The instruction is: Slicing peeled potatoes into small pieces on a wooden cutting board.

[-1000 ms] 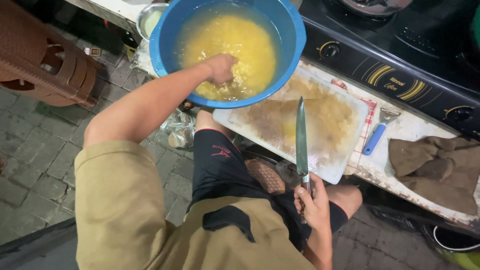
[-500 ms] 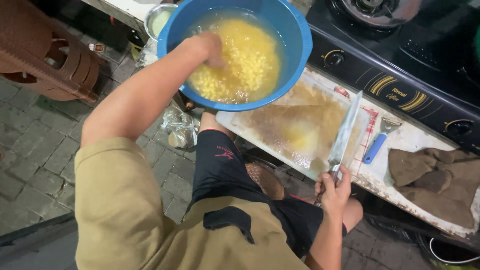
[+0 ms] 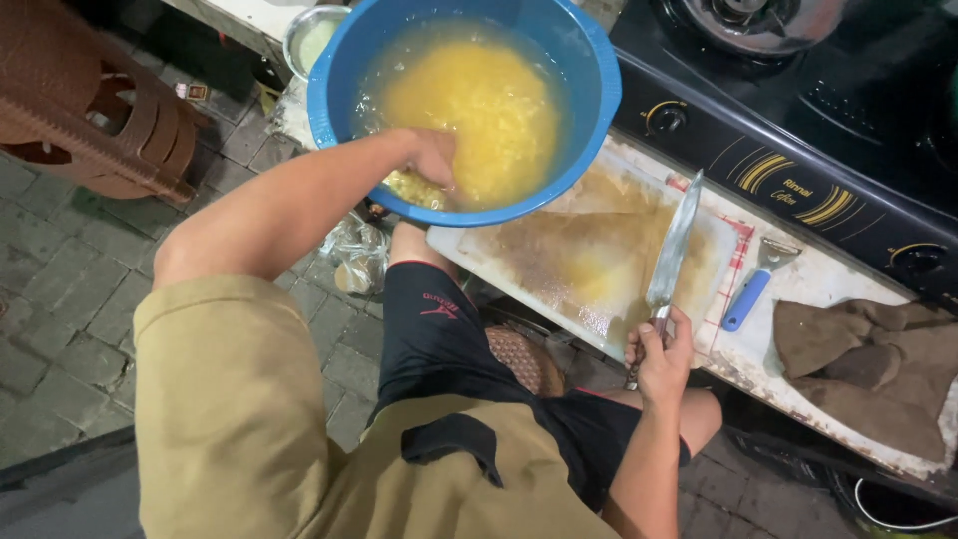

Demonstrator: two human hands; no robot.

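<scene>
- I am dipping my left hand [image 3: 431,160] into the yellow mash inside the blue basin [image 3: 339,75]; I cannot tell how far its fingers are open.
- I am gripping the knife [image 3: 673,248] with my right hand [image 3: 661,351], closed around its handle, blade lying over the stained cutting board [image 3: 589,262].
- A blue-handled peeler [image 3: 750,289] is lying just right of the board.

One head-worn camera looks steeply down, close over the counter [image 3: 798,289].
</scene>
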